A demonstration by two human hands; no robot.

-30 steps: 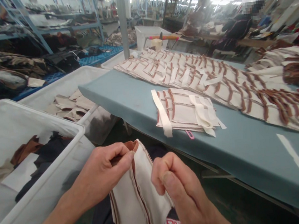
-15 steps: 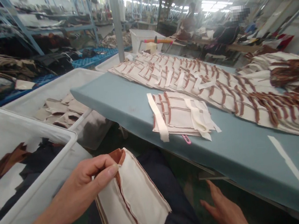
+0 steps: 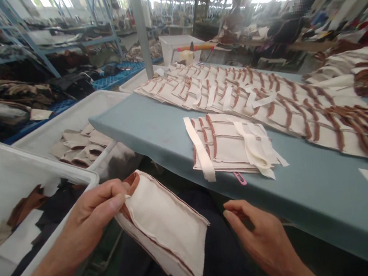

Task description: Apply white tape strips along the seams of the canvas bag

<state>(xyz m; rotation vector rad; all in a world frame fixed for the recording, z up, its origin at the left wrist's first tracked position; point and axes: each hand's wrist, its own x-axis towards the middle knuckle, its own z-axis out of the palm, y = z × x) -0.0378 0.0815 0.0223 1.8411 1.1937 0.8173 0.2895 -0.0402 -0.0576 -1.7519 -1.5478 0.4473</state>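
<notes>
My left hand (image 3: 102, 209) pinches the top corner of a cream fabric pocket piece (image 3: 169, 215) with brown edging, between thumb and fingers. The piece has more than one layer and hangs tilted over my lap, its lower end loose. To its right is my right hand (image 3: 261, 231), apart from the cloth, with fingers curled and thumb tip close to the index fingertip; nothing shows between them. On the table edge ahead lies a small stack of similar pieces (image 3: 227, 144), with pale strips (image 3: 200, 149) across it and a pink clip (image 3: 240, 178) at its front.
A blue-green table (image 3: 156, 128) slopes away to the right, bearing long overlapping rows of cream and brown pieces (image 3: 291, 117). White bins (image 3: 92, 177) with cloth stand at my left. A metal post (image 3: 142, 32) rises behind the table. Another person (image 3: 290, 24) sits further back.
My left hand has moved slightly left and up with the pocket piece, whose lower end now swings to the right. My right hand has risen towards it, its spread fingers now drawn together.
</notes>
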